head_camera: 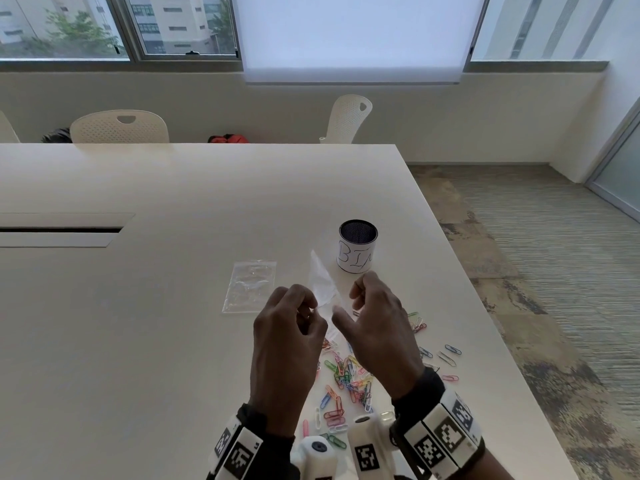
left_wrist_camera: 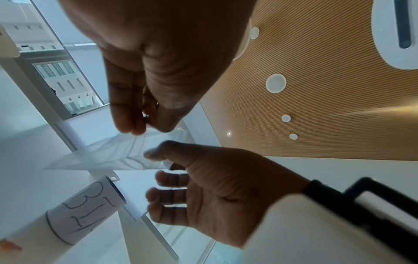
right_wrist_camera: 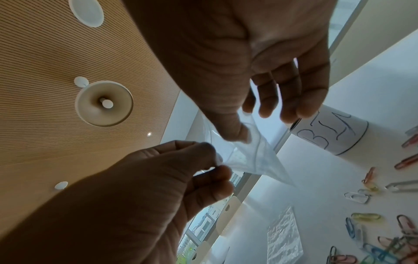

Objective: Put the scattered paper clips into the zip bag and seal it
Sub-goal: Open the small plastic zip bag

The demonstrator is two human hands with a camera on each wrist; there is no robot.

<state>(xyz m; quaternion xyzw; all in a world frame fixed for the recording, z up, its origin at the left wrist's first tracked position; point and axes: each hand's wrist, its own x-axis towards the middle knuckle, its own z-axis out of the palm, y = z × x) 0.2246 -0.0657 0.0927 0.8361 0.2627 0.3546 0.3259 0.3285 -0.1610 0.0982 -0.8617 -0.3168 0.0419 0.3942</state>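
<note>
A clear zip bag [head_camera: 320, 282] is held up over the white table [head_camera: 173, 306], its far end pointing at the bin. My left hand [head_camera: 311, 311] pinches one lip of its mouth between thumb and fingertips [left_wrist_camera: 133, 128]. My right hand [head_camera: 341, 306] holds the other lip, thumb [right_wrist_camera: 233, 132] pressed on the film, with the other fingers loosely curled. The bag [right_wrist_camera: 255, 160] is stretched between both hands and looks empty. Several coloured paper clips [head_camera: 346, 375] lie scattered on the table under and behind my hands.
A second clear bag [head_camera: 251, 285] lies flat to the left. A mesh cup with a paper label "BIN" [head_camera: 357, 251] stands just beyond the hands. The table's right edge [head_camera: 485, 306] is close. More clips [head_camera: 450, 355] lie towards it.
</note>
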